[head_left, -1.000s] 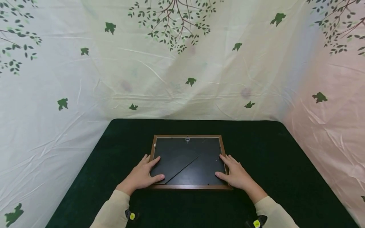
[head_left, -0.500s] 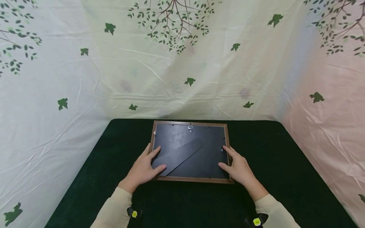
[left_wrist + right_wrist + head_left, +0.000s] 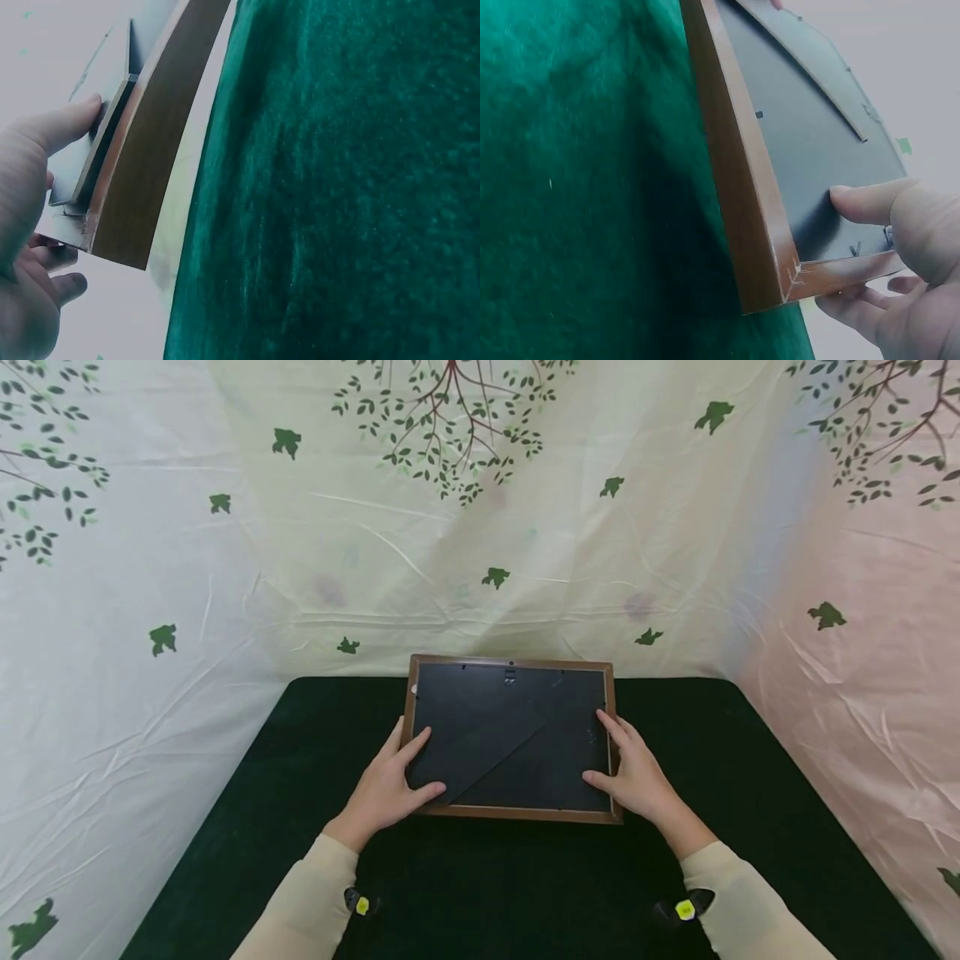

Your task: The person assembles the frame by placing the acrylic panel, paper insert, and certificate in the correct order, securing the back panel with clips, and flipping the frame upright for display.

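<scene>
A brown wooden picture frame (image 3: 517,735) is held up off the dark green cloth, its black backing turned toward me and its top edge tilted up. A folded stand flap (image 3: 817,75) lies across the backing, and a small metal hanger (image 3: 510,677) sits near the top edge. My left hand (image 3: 386,781) grips the left side, thumb and forefinger on the backing, the other fingers behind the edge. At the right side my right hand (image 3: 637,772) holds on the same way, its thumb pressed on the backing. The frame's front is hidden from all views.
A dark green cloth (image 3: 517,885) covers the table, whose far edge lies behind the picture frame. Pale curtains (image 3: 300,568) printed with branches and green leaves hang at the back and both sides.
Both hands have lifted the picture frame from low over the cloth, moving it up, away and slightly right, and its backing now faces me more upright.
</scene>
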`<move>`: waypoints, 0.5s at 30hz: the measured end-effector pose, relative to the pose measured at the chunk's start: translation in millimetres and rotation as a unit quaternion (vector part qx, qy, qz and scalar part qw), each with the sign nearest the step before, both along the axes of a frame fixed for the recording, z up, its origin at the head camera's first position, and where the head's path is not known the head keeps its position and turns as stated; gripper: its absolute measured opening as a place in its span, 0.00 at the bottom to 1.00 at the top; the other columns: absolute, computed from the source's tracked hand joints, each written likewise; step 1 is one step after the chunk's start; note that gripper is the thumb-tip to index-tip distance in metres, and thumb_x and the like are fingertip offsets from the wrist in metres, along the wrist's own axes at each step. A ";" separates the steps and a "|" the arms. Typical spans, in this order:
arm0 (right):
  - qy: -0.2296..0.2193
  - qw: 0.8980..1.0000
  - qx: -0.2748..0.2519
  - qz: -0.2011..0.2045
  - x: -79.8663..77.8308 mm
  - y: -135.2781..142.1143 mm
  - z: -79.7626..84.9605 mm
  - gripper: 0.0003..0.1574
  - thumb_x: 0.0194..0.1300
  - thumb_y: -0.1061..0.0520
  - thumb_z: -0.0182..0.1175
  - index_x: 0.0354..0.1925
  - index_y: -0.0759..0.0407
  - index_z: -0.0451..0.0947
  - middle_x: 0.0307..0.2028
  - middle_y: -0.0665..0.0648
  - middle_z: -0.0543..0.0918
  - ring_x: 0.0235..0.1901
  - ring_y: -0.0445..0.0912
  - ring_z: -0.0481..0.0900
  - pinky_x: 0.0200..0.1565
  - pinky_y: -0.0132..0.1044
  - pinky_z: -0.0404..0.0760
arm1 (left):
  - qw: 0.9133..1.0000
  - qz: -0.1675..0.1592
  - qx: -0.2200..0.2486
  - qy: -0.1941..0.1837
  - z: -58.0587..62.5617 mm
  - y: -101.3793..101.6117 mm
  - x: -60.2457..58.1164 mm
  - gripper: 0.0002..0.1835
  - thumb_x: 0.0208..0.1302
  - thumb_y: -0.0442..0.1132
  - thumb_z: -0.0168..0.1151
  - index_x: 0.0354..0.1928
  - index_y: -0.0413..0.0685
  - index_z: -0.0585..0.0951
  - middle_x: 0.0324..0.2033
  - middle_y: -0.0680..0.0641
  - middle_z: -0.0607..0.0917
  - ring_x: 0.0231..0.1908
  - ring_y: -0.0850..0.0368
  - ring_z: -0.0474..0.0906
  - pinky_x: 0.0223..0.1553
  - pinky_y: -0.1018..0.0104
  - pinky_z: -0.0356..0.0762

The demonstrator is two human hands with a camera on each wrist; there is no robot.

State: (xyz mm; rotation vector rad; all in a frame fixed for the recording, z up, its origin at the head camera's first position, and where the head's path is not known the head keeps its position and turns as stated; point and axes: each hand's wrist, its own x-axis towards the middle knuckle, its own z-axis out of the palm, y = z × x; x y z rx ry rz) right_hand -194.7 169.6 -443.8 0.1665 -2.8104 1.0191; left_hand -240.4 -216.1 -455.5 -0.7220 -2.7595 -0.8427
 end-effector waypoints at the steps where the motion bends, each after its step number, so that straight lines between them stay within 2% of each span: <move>1: -0.002 1.000 0.003 0.001 -1.5 1.0 0.3 0.62 0.55 0.54 0.72 0.76 0.46 0.45 0.72 0.71 0.46 0.65 0.70 0.58 0.56 0.66 0.67 | 1.000 -0.001 0.000 0.002 -0.9 0.9 -1.7 0.48 0.52 0.60 0.70 0.73 0.57 0.61 0.74 0.39 0.47 0.69 0.37 0.54 0.60 0.41 0.65; 6: 0.007 1.000 0.013 -0.007 -7.5 5.6 -2.4 0.61 0.55 0.54 0.72 0.76 0.44 0.46 0.72 0.70 0.45 0.67 0.71 0.53 0.57 0.67 0.64 | 1.000 -0.005 0.006 0.003 -6.9 6.6 -9.4 0.49 0.49 0.57 0.74 0.72 0.56 0.63 0.74 0.39 0.49 0.69 0.38 0.56 0.59 0.42 0.67; 11: 0.071 0.997 0.017 -0.011 -12.3 7.0 -9.1 0.61 0.55 0.56 0.72 0.76 0.42 0.46 0.74 0.64 0.44 0.67 0.66 0.56 0.55 0.63 0.69 | 1.000 -0.010 0.026 0.011 -9.6 12.3 -16.3 0.48 0.50 0.56 0.74 0.72 0.54 0.64 0.74 0.39 0.48 0.68 0.38 0.57 0.57 0.43 0.70; 15: 0.120 0.992 0.020 -0.020 -16.9 5.5 -14.8 0.62 0.54 0.59 0.72 0.76 0.42 0.46 0.75 0.58 0.42 0.67 0.63 0.57 0.54 0.60 0.72 | 0.999 -0.006 0.036 0.011 -8.7 15.9 -20.9 0.47 0.51 0.56 0.73 0.72 0.57 0.63 0.74 0.40 0.46 0.68 0.37 0.58 0.56 0.43 0.71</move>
